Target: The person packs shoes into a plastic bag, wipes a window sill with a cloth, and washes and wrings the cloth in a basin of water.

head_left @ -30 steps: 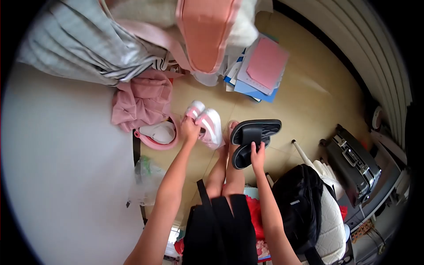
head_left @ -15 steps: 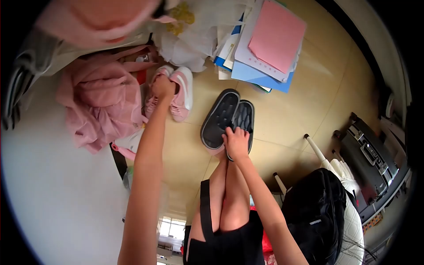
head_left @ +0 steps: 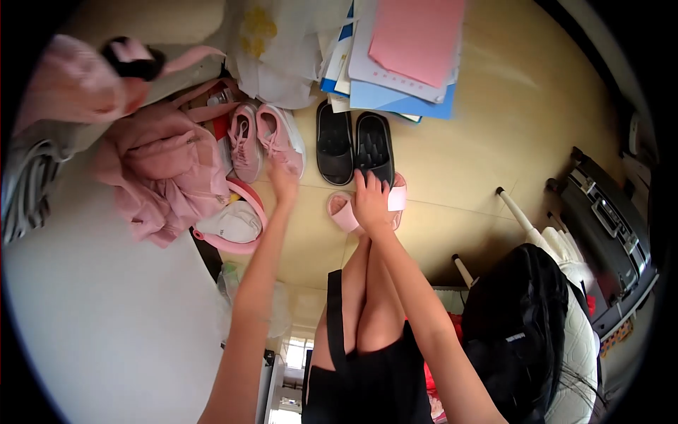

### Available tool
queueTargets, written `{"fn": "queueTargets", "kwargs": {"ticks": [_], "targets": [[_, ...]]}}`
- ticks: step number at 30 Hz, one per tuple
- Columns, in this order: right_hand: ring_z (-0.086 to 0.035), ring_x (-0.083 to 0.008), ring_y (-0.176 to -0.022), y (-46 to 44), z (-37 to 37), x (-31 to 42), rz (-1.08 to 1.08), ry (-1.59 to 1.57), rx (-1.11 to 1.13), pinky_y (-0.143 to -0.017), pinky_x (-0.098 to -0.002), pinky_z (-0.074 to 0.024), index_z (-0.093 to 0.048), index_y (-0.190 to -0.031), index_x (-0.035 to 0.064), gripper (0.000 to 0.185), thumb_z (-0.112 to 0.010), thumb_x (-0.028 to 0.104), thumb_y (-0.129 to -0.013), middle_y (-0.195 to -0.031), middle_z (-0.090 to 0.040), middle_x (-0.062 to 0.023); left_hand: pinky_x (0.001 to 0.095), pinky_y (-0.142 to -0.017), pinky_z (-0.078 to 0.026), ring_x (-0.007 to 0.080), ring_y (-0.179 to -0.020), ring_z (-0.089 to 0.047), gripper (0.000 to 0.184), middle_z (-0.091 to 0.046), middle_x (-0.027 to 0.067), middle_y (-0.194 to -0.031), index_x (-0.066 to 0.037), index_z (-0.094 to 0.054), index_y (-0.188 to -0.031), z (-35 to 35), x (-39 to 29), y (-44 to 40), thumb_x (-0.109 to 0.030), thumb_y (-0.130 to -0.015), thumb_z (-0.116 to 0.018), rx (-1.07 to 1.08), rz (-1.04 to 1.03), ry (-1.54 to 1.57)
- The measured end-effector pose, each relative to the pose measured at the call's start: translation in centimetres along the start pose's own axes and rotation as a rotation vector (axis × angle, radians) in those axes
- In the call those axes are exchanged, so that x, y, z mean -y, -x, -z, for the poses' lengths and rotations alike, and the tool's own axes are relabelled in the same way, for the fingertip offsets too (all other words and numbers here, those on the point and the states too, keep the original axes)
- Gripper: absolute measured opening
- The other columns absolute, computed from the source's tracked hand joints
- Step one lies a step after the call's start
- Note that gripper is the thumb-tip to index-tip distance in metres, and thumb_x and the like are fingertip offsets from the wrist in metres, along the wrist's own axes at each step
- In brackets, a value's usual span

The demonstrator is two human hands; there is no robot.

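Two pink sneakers with white soles, the left one [head_left: 245, 145] and the right one [head_left: 281, 138], stand side by side on the tiled floor. My left hand [head_left: 284, 180] is at the near end of the right sneaker, its fingers blurred. Two black slippers, the left one [head_left: 334, 145] and the right one [head_left: 375, 145], lie flat beside each other, right of the sneakers. My right hand [head_left: 372, 198] is at the near end of the right slipper, its fingers spread and pointing forward. Pink slippers [head_left: 343, 210] are on the feet beneath it.
Papers and folders [head_left: 406, 67] are stacked beyond the black slippers. A pink bag [head_left: 166, 162] and a pink ring-shaped item [head_left: 244, 247] lie at the left. A black backpack [head_left: 519, 325] rests on a white padded seat; a dark case [head_left: 607, 219] stands at the right.
The sneakers and black slippers, held up earlier, now stand on the floor. The black slippers have moved forward, side by side. My left hand has drawn back from inside the sneakers.
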State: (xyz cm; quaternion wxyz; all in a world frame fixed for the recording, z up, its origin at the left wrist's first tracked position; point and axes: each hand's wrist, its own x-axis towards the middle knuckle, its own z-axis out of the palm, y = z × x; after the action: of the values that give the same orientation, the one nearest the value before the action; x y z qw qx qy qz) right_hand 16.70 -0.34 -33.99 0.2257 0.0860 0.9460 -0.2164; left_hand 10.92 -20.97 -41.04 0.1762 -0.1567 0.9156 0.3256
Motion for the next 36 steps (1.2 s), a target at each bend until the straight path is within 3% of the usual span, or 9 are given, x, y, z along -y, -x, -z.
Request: {"fn": "queueTargets", "kwargs": {"ticks": [4,6,10,12,18,24,28,30,36], "targets": [[-0.051,-0.0361,-0.1,4.4,3.2,-0.8,-0.158,-0.208,0.218,-0.083,-0.0477,-0.0405,-0.041,-0.118,0.0045,0.049,-0.056,0.012,-0.073,-0.112,-0.048,-0.0201,0.0374,-0.08,-0.044,0.0293,-0.087,-0.058,0.023,-0.061,0.0184,-0.083,-0.001,-0.06,-0.096,-3.4,-3.2,8.8,-0.007,-0.074,-0.055,0.7,0.29,0.24],[-0.053,-0.0383,-0.094,6.5,4.6,-1.5,-0.192,-0.264,0.238,-0.077,-0.047,-0.0437,-0.043,-0.115,0.0033,0.044,-0.055,0.011,-0.074,-0.108,-0.051,-0.0215,0.0373,-0.074,-0.046,0.0291,-0.083,-0.06,0.018,-0.062,0.0184,-0.082,-0.001,-0.061,-0.091,-4.7,-5.7,13.0,-0.01,-0.077,-0.053,0.519,-0.178,0.084],[-0.058,-0.0394,-0.077,10.8,10.2,-0.9,-0.262,-0.429,0.152,-0.066,-0.0453,-0.0464,-0.045,-0.107,0.0025,0.033,-0.054,0.014,-0.078,-0.089,-0.056,-0.0253,0.0399,-0.073,-0.045,0.0349,-0.08,-0.057,0.014,-0.061,0.0188,-0.083,-0.001,-0.061,-0.083,0.3,-17.1,18.4,-0.011,-0.079,-0.051,0.602,0.134,0.228],[-0.059,-0.0365,-0.074,13.2,14.3,0.5,-0.261,-0.758,0.065,-0.066,-0.0421,-0.0466,-0.047,-0.103,0.0024,0.028,-0.055,0.015,-0.079,-0.086,-0.059,-0.0236,0.0398,-0.075,-0.044,0.036,-0.082,-0.056,0.016,-0.06,0.0185,-0.083,0.0,-0.06,-0.088,2.3,-18.7,21.1,-0.011,-0.081,-0.05,0.54,0.029,0.215],[-0.062,-0.029,-0.077,18.3,23.9,3.5,-0.108,-0.695,0.141,-0.07,-0.036,-0.0486,-0.054,-0.1,0.0008,0.027,-0.054,0.018,-0.079,-0.085,-0.062,-0.0183,0.0375,-0.075,-0.046,0.0304,-0.085,-0.06,0.019,-0.062,0.0189,-0.088,0.0,-0.06,-0.093,15.4,-27.9,25.7,-0.012,-0.08,-0.053,0.499,-0.15,0.291],[-0.063,-0.0205,-0.076,17.2,38.1,5.0,-0.05,-0.718,0.023,-0.07,-0.0318,-0.05,-0.056,-0.101,0.0015,0.026,-0.052,0.014,-0.079,-0.085,-0.064,-0.014,0.0335,-0.073,-0.048,0.0243,-0.083,-0.063,0.022,-0.065,0.014,-0.088,-0.003,-0.06,-0.096,18.2,-34.0,21.2,-0.014,-0.08,-0.05,0.657,-0.195,0.287],[-0.063,-0.0185,-0.077,16.3,45.3,3.8,-0.113,-1.003,-0.016,-0.07,-0.0296,-0.0501,-0.052,-0.105,0.0022,0.025,-0.051,0.013,-0.083,-0.086,-0.063,-0.0137,0.0348,-0.075,-0.047,0.0269,-0.086,-0.061,0.028,-0.063,0.0164,-0.092,-0.003,-0.058,-0.101,20.9,-45.9,20.3,-0.02,-0.08,-0.05,0.691,-0.296,0.156],[-0.063,-0.0196,-0.078,15.3,47.7,2.4,-0.148,-1.037,-0.109,-0.07,-0.0298,-0.0501,-0.05,-0.106,0.0017,0.026,-0.051,0.012,-0.083,-0.087,-0.063,-0.0137,0.0296,-0.074,-0.046,0.0177,-0.083,-0.06,0.028,-0.062,0.0128,-0.09,0.001,-0.056,-0.101,21.6,-51.0,20.0,-0.018,-0.081,-0.049,0.706,-0.376,0.024],[-0.059,-0.0114,-0.073,9.4,56.3,-3.6,-0.137,-1.163,-0.094,-0.063,-0.027,-0.0503,-0.05,-0.105,0.0052,0.021,-0.048,0.009,-0.085,-0.084,-0.061,-0.0071,0.036,-0.083,-0.045,0.0298,-0.096,-0.059,0.034,-0.061,0.0189,-0.1,-0.002,-0.057,-0.105,19.4,-62.4,16.0,-0.024,-0.08,-0.049,0.733,-0.485,-0.014]]}}
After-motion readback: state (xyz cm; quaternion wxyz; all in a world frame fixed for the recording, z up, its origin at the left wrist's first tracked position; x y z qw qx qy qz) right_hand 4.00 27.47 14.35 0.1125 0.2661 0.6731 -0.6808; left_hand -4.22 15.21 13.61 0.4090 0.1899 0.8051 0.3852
